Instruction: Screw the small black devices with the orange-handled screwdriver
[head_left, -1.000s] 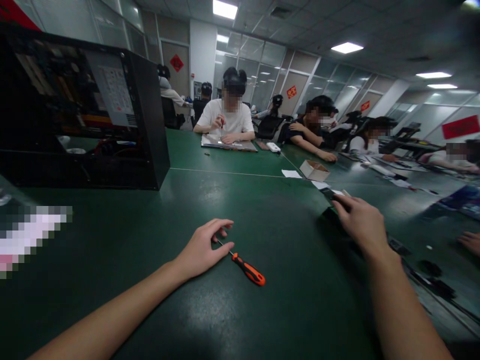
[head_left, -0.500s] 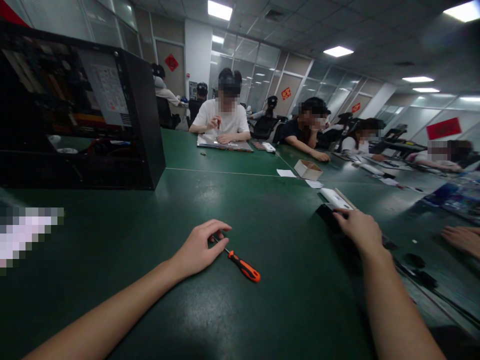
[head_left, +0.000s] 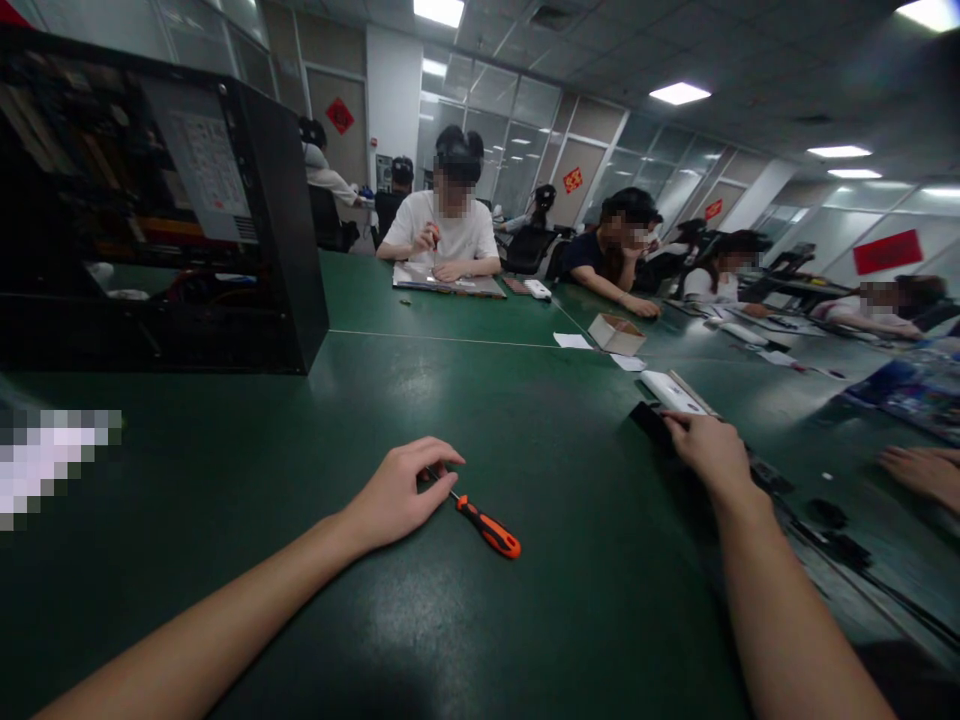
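Observation:
My left hand [head_left: 409, 492] rests on the green table with curled fingers around the thin metal shaft of a screwdriver [head_left: 489, 528]. The screwdriver's orange-and-black handle points toward the right and near side; its tip is hidden in the fingers. Over on the right, my right hand [head_left: 709, 450] grips a long black object [head_left: 651, 425] with thumb and fingers. Its far end sticks out beyond the fingertips, and much of the rest is hidden under my hand and forearm. A white power strip [head_left: 673, 392] lies just beyond it.
An open black computer case [head_left: 281, 230] stands at the left. An open box [head_left: 616, 335] and white papers [head_left: 572, 341] lie farther back. Across the table [head_left: 570, 620] a person [head_left: 442, 225] holds a screwdriver over a flat panel. Another person's hand [head_left: 919, 472] rests at right. Cables [head_left: 892, 590] run along the right.
The view has shifted slightly. Both of my hands stay in nearly the same places, with the screwdriver and the black object about where they were.

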